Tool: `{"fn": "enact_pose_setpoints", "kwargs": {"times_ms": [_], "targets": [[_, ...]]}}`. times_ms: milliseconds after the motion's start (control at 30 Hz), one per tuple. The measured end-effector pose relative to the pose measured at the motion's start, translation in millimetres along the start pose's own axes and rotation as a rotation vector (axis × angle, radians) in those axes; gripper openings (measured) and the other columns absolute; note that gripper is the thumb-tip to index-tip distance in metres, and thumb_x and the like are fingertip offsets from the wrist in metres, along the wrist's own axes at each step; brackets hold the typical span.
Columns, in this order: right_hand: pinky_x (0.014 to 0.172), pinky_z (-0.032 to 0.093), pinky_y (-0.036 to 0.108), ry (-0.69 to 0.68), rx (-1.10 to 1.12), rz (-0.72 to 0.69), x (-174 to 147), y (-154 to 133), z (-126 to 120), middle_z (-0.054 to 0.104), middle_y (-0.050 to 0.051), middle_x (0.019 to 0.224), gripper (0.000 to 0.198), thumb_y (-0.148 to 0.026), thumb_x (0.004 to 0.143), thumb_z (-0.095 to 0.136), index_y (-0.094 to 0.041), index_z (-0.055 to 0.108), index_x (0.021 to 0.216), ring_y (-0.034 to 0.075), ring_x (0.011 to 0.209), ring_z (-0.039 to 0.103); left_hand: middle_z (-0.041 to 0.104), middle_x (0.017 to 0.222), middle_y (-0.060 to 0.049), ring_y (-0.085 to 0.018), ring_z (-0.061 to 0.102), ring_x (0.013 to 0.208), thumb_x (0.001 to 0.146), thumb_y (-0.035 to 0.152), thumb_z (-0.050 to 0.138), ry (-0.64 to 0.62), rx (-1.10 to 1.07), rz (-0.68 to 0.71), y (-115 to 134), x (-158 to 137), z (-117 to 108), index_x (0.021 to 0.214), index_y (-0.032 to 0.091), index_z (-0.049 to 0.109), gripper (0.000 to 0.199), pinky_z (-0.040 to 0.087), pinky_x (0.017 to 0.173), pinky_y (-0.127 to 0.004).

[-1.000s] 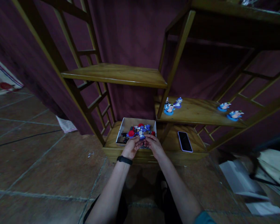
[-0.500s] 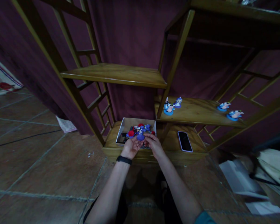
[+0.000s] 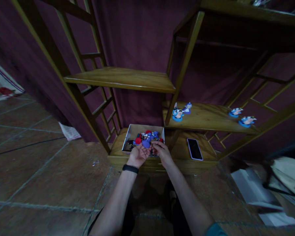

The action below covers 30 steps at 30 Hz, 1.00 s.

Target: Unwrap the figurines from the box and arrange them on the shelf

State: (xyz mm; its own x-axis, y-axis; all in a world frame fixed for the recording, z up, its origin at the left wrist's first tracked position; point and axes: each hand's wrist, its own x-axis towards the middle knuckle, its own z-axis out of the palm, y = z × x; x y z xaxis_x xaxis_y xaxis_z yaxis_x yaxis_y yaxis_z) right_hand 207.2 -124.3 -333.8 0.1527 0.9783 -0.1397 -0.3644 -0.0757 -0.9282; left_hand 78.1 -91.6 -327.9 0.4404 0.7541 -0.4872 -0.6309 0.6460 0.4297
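Note:
A shallow cardboard box point(image 3: 132, 131) of small blue, purple and red figurines stands on the lowest wooden shelf. My left hand point(image 3: 138, 156) is at the box's front edge, palm up, holding a purple figurine point(image 3: 146, 143). Beside it, my right hand point(image 3: 162, 151) touches the same pile with its fingers curled; whether it grips a piece is hard to see. A black band is on my left wrist.
A phone point(image 3: 195, 149) lies on the low shelf right of the box. Several blue-based figurines point(image 3: 178, 115) stand on the middle shelf point(image 3: 206, 119), two more at its right point(image 3: 247, 121). Papers point(image 3: 258, 193) lie on the tiled floor at the right.
The purple figurine has come up out of the pile into my left palm, which turned more upward. My right hand stayed at the box front.

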Motion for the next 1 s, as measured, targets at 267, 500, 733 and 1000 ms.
{"fn": "enact_pose_setpoints", "kwargs": {"times_ms": [267,500,733,1000], "targets": [[0.052,0.041,0.023,0.024,-0.195,-0.121,6.6,7.0,2.3,0.061,-0.003,0.065,0.027,-0.036,0.062,0.068,-0.020,0.064,0.083,0.012,0.058,0.054,0.062,0.062,-0.007,-0.012,0.059,0.052,0.089,0.024,0.037,0.062,0.044,0.010,-1.0,-0.5,1.9,0.080,0.010,0.058,0.026,0.048,0.048,-0.022],[0.061,0.047,0.025,0.038,-0.438,-0.346,8.3,11.7,-0.3,0.058,-0.001,0.077,0.012,-0.030,0.071,0.060,-0.020,0.059,0.077,0.012,0.061,0.058,0.063,0.063,-0.006,-0.012,0.060,0.053,0.088,0.023,0.041,0.058,0.075,0.026,-3.8,1.9,2.7,0.080,0.012,0.058,0.022,0.048,0.050,-0.022],[0.067,0.044,0.025,0.122,-1.001,-0.595,-10.2,-3.6,5.3,0.056,0.002,0.092,0.009,-0.026,0.080,0.052,-0.022,0.059,0.084,0.013,0.072,0.057,0.062,0.062,-0.004,-0.010,0.059,0.054,0.083,0.023,0.052,0.047,0.107,0.136,-7.6,2.5,4.3,0.079,0.012,0.058,0.013,0.050,0.057,-0.022],[0.071,0.043,0.026,0.068,-1.078,-0.642,-13.6,-4.1,7.7,0.058,0.003,0.092,0.014,-0.030,0.084,0.048,-0.024,0.060,0.087,0.015,0.079,0.057,0.061,0.061,-0.004,-0.010,0.059,0.054,0.079,0.021,0.058,0.046,0.161,0.168,-8.2,0.1,4.7,0.074,0.012,0.058,0.010,0.049,0.056,-0.021]]}}
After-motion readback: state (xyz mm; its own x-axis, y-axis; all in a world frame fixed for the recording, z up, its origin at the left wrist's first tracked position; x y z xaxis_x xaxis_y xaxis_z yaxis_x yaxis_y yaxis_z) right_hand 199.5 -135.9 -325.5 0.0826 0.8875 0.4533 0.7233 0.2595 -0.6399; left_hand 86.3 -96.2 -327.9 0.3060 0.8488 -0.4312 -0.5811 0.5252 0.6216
